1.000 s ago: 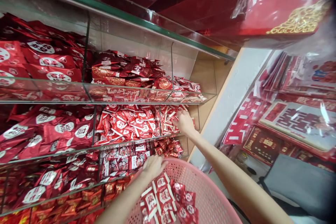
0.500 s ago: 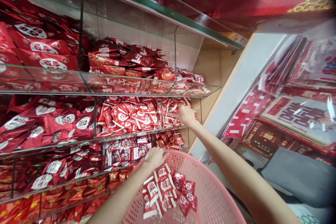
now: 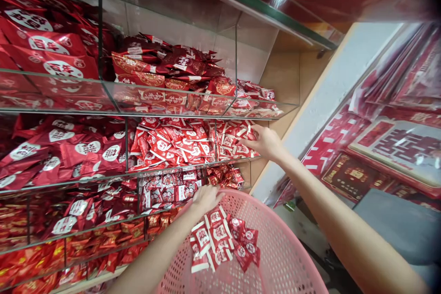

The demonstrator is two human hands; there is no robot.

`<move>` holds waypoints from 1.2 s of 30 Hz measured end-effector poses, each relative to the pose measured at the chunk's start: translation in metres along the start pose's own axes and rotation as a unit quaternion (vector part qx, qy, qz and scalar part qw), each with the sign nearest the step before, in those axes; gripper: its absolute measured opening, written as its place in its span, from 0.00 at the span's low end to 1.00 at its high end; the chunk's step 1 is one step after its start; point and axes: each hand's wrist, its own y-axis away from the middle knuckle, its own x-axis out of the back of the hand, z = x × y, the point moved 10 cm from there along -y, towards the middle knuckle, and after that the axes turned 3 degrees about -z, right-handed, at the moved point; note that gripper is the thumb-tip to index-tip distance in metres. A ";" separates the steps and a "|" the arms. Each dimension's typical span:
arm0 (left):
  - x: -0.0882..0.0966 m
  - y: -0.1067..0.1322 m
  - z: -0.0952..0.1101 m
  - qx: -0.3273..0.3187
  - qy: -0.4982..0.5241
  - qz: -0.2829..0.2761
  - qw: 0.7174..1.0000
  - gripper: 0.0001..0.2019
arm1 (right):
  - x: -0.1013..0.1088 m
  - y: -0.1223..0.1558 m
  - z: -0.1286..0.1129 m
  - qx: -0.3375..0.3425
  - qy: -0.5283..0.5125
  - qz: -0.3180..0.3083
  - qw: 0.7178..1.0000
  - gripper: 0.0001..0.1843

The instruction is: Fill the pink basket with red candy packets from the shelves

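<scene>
My left hand (image 3: pixel 206 198) is closed over the far rim of a pink plastic basket (image 3: pixel 282 239) with a perforated wall. Inside the basket lie several white-and-red wrapped candies (image 3: pixel 219 234) beside several plain red wrapped candies (image 3: pixel 245 248). My right hand (image 3: pixel 268 142) is at the right end of a glass shelf compartment, thumb and fingers apart. Its fingertips are at a pile of small red-and-white wrapped candies (image 3: pixel 230 140); nothing shows clearly held.
Glass shelves with dividers hold red packets (image 3: pixel 86 147) and orange-red candies (image 3: pixel 31 257) on the left. A green-edged glass shelf (image 3: pixel 248 4) crosses above. To the right, a white wall edge (image 3: pixel 361 55) borders red packaged decorations (image 3: pixel 403 147).
My right hand has drawn back to the right from the candy pile, and its fingers have spread. My left hand still grips the basket. The view has shifted slightly.
</scene>
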 end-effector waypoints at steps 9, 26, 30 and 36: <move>0.005 0.000 0.003 -0.019 0.011 -0.010 1.000 0.22 | -0.150 0.141 -0.064 0.062 -0.209 -0.359 0.908 0.10; 0.002 -0.002 0.002 -0.020 -0.009 -0.001 1.000 0.24 | -0.262 0.159 -0.101 0.036 0.049 -0.283 0.957 0.18; 0.002 -0.003 0.002 -0.022 -0.012 0.006 1.000 0.24 | -0.252 0.158 -0.100 0.037 0.034 -0.267 0.962 0.20; 0.000 -0.004 0.002 -0.025 -0.012 0.006 1.000 0.24 | -0.227 0.155 -0.071 0.008 -0.030 -0.302 0.953 0.23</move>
